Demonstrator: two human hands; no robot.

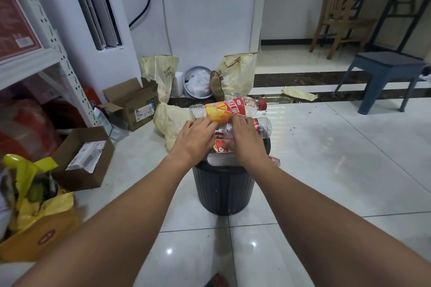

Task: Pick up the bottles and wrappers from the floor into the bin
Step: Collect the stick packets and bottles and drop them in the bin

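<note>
Head view: both hands over the black ribbed bin [222, 190], which sits on the tile floor [326, 170] right in front of the person. Left hand [194, 141] lies palm-down, fingers spread and resting on the orange-label bottle [227, 109]; right hand [245, 140] likewise fingers-down, touching that bottle and the clear bottle w/ red band [261, 127] just below it. Neither looks wrapped round anything; more of a press than a pinch, though the fingertips are partly hidden.

Both bottles lie on their sides across the bin's mouth, stacked above the rim, w/ a red-and-white carton or wrapper [221, 145] under them. Bin looks overfull, so prob. the hands are pushing the pile down to make it stay.

Still on the floor: a crumpled yellowish wrapper [299, 93] well apart to the right near the grey stool [382, 77], and a yellowish bag [169, 123] just left of the bin. Task approx. part done; pile could roll off.
</note>
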